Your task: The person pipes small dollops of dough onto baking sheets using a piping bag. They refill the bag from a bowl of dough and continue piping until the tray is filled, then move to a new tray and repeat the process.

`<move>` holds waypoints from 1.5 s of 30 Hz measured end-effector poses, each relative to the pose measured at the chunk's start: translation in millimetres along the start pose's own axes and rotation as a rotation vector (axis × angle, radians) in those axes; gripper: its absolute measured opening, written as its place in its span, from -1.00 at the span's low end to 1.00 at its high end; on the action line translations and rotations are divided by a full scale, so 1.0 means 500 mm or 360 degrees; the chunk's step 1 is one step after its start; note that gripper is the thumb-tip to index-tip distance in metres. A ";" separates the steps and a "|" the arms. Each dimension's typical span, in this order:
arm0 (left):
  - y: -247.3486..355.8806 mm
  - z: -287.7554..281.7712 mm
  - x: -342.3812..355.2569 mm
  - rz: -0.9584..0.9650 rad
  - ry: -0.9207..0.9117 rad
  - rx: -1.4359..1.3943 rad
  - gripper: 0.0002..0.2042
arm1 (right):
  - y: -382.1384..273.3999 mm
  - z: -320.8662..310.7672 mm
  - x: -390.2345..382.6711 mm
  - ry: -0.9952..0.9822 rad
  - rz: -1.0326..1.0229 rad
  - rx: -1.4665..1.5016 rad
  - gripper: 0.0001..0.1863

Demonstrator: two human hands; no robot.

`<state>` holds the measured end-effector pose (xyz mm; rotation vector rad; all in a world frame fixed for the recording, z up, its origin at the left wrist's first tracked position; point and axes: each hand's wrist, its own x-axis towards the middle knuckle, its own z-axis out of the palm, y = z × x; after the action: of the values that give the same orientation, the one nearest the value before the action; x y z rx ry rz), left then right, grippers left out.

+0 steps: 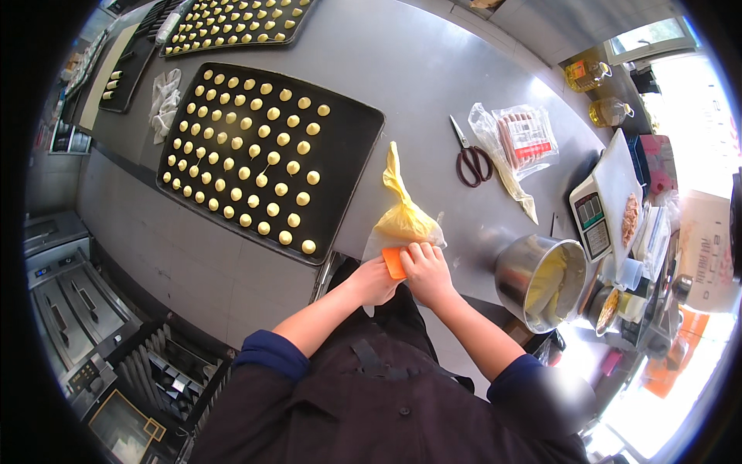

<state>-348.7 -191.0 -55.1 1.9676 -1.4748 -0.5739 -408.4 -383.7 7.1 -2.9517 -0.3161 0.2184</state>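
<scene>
Both hands, left hand [376, 280] and right hand [426, 271], are gripping an orange scraper [394, 262] against the yellow piping bag [403, 219] on the tabletop [433, 85].

A grey steel worktop [433, 69] fills the upper middle of the frame. A grey tiled floor [185, 255] runs down the left, with steel kitchen equipment [62, 301] at the lower left. A window [649, 35] at the upper right lets in bright daylight, washing out the right edge.
</scene>
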 end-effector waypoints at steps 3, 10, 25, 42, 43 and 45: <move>-0.005 0.010 0.005 0.0027 -0.0007 0.0091 -0.59 | 0.001 0.031 0.005 0.0073 0.0044 -0.0082 -0.60; 0.010 0.016 0.001 -0.0041 -0.0301 0.0218 -0.39 | 0.017 0.079 0.049 0.0340 0.0160 -0.0144 -0.63; -0.016 0.015 -0.058 -0.0081 -0.0058 -0.0076 -0.74 | -0.098 -0.016 0.033 0.0118 0.0068 0.0120 -0.77; 0.006 -0.035 -0.066 0.0001 -0.0046 0.0452 -0.34 | 0.007 0.040 0.147 0.0425 0.0482 -0.0097 -0.77; 0.009 -0.055 -0.062 -0.0010 -0.0058 0.0349 -0.35 | 0.015 0.014 0.133 0.0399 0.0475 -0.0031 -0.74; 0.016 -0.087 -0.056 0.0024 -0.0088 0.0182 -0.35 | 0.025 -0.038 0.082 0.0388 0.0475 0.0067 -0.68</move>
<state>-333.8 -156.6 -18.6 2.0406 -1.5869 -0.5525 -363.4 -389.8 18.4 -2.9279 0.1599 -0.0987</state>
